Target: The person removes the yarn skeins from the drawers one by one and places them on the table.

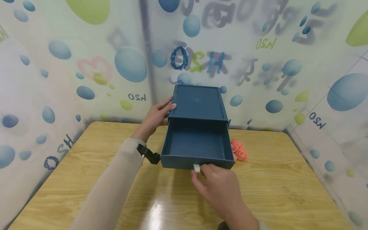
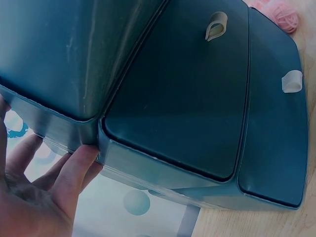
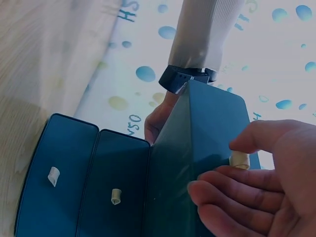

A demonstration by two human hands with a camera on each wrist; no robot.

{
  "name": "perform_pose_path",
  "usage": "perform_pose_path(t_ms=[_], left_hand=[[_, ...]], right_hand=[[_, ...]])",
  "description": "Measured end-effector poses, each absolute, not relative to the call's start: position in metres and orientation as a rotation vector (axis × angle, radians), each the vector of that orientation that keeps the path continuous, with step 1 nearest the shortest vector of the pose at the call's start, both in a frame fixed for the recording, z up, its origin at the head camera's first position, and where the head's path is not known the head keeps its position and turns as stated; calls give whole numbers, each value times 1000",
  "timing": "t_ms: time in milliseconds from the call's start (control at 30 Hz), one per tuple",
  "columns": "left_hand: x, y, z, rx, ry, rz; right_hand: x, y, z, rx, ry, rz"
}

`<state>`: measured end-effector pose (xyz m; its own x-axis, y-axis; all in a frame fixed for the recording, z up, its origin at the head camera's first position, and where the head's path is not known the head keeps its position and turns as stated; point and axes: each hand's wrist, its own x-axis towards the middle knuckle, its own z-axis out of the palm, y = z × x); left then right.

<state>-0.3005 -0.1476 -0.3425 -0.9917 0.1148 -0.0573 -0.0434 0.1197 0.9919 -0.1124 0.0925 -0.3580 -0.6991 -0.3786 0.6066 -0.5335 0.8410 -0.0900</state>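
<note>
A dark blue drawer cabinet (image 1: 198, 100) stands on the table, its top drawer (image 1: 195, 140) pulled out toward me with nothing visible inside. My right hand (image 1: 219, 183) pinches the small whitish pull loop (image 1: 196, 168) on that drawer's front, between thumb and fingers in the right wrist view. My left hand (image 1: 155, 116) rests against the cabinet's left side near the top. In the left wrist view its fingers (image 2: 74, 170) press on the side wall fairly straight. Two lower drawers, a middle one (image 2: 177, 98) and a bottom one (image 2: 274, 113), are closed, each with its own loop.
Pink-orange yarn (image 1: 239, 150) lies on the table to the right of the cabinet, partly hidden by the drawer. The wooden table (image 1: 287, 179) reaches back to a wall (image 1: 258, 92) printed with blue and green spots. Another patterned wall (image 1: 17, 134) stands at the left.
</note>
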Motion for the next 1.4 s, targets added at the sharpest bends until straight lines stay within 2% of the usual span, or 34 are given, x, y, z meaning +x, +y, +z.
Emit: perform_pose_path(t_ms=[467,1400], left_hand=[[-301,-150,-342,73,2271,2008],[-300,-147,-340,10,2210,2027]], right_hand=[[-128,90,-361,637,-2419,435],[-184,82,-371,518,-2322,588]])
